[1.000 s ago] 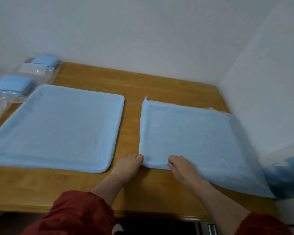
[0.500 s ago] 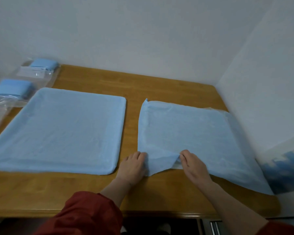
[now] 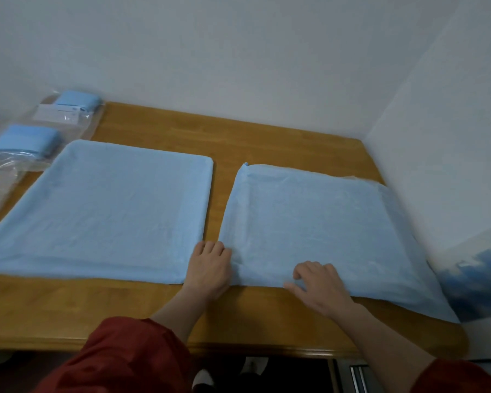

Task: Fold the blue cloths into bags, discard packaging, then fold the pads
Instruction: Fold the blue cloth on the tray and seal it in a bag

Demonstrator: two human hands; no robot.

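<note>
Whether the left hand [image 3: 209, 268] clamps the crinkled square pad [image 3: 323, 217] is unclear; the right hand [image 3: 321, 285] presses it, grip apart.

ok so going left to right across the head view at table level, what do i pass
clear plastic bags of folded blue cloths → flat light blue square pad → left hand → second light blue pad; the right hand rests on that pad, so it is left unplaced
</note>
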